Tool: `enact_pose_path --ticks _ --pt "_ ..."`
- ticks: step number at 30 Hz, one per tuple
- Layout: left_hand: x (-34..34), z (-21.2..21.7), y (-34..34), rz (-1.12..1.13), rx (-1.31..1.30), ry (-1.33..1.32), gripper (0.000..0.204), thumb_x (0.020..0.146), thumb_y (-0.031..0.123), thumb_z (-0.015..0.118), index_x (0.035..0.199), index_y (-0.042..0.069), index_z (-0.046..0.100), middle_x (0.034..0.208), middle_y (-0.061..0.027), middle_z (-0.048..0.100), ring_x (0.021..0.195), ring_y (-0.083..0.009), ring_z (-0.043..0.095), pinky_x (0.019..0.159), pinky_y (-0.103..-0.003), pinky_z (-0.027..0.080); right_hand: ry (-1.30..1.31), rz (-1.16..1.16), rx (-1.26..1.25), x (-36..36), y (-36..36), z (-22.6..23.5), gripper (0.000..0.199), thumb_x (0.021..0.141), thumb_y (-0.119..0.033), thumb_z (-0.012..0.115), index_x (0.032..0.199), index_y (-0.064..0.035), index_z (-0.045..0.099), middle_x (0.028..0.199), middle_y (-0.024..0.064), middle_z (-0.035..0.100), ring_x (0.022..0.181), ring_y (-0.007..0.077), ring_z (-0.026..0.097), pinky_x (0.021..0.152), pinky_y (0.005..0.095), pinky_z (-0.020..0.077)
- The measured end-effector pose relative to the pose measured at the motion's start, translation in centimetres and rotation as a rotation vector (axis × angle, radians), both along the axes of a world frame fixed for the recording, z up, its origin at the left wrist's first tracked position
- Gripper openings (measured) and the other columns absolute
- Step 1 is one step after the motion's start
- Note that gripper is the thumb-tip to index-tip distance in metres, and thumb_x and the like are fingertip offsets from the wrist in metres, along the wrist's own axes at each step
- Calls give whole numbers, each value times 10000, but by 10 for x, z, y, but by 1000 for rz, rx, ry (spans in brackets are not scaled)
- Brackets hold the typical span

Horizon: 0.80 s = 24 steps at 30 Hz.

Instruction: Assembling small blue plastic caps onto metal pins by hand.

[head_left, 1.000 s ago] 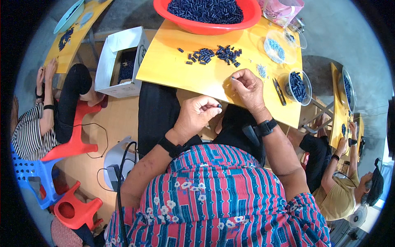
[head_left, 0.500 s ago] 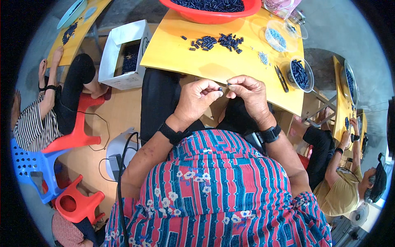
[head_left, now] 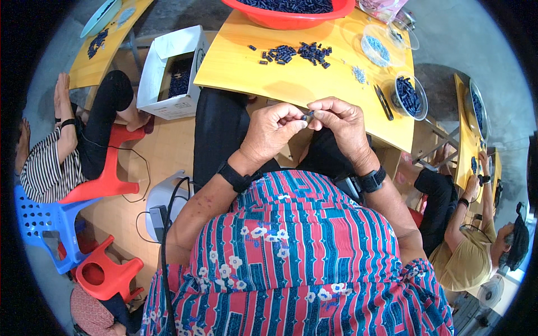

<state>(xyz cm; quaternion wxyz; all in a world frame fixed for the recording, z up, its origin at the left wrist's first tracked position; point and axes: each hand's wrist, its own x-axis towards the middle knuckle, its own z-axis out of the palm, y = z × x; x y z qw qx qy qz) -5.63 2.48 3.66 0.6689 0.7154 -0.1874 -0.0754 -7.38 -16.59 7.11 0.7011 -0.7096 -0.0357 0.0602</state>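
Observation:
My left hand [head_left: 270, 130] is closed in a pinch on a small dark cylindrical piece [head_left: 305, 118]. Facing it, my right hand [head_left: 343, 126] pinches another small dark piece [head_left: 311, 113], mostly hidden by the fingertips. The two pieces meet or nearly touch above my lap, just off the table's near edge. Beyond my hands, several short dark blue cylindrical pieces [head_left: 314, 54] lie in loose piles on the yellow table [head_left: 241, 73]. A scatter of tiny silvery parts [head_left: 358, 74] lies to their right.
A red basin [head_left: 291, 21] of dark pieces stands at the far edge. On the right are black-handled pliers or snips [head_left: 384, 102], a clear tub of dark pieces [head_left: 424, 105] and a tub of tiny parts [head_left: 367, 53]. A white box [head_left: 147, 92] stands left; people sit on both sides.
My hands have drawn closer, bringing the two small pieces together. The person on the left has pulled their hands back from their table's edge.

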Motion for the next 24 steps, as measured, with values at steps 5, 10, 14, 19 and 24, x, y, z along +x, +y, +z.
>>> enact_pose_path --ticks 5,10,14,19,24 --pt "0 4 1 -26 36 7 76 867 53 687 912 -4 664 816 -41 689 739 -69 627 680 -231 515 12 9 35 0 0 -2 149 909 36 585 1017 31 687 859 69 678 747 117 628 709 246 523" --pt "0 2 1 -23 34 22 73 879 37 675 937 -7 666 848 -23 694 769 -55 626 705 -215 512 -39 40 -48 1 3 1 139 907 45 582 999 41 685 862 55 645 726 111 616 689 243 516" --pt "-1 4 2 -9 97 -6 78 861 35 693 920 -7 665 815 -12 677 738 -42 607 671 -210 504 -89 37 -126 0 5 3 129 903 48 583 978 38 688 852 51 617 710 106 607 675 241 512" --pt "-1 2 2 9 105 -34 88 844 36 710 911 -2 667 785 -9 664 708 -41 592 652 -214 500 -116 33 -227 0 5 2 129 896 41 591 974 18 691 840 53 616 699 105 609 662 239 511" --pt "-1 4 1 15 147 -62 99 827 47 729 891 1 670 775 -20 667 691 -48 594 637 -223 501 -144 22 -287 0 4 -3 130 889 38 599 970 4 695 825 52 614 679 105 611 638 247 513"
